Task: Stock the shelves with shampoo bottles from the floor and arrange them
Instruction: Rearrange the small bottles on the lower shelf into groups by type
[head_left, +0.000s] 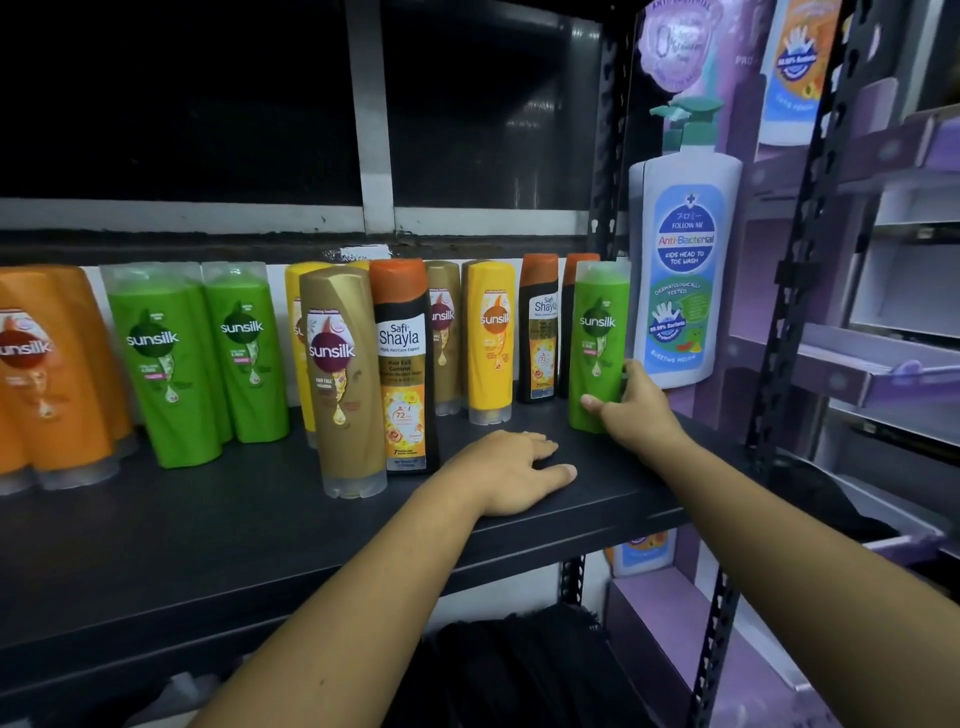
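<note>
Head: R hand (631, 410) grips 1 green bottle (597, 332); L hand (514, 473) open, flat on shelf (208, 545).

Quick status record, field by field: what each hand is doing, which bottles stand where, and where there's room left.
right hand: grips rightmost green bottle, upright
left hand: flat on shelf, holding nothing
shelf left: orange bottles, then green group
shelf middle: gold bottle and black Safi bottle in front, yellow bottle behind
room: bare shelf front around left hand
</note>
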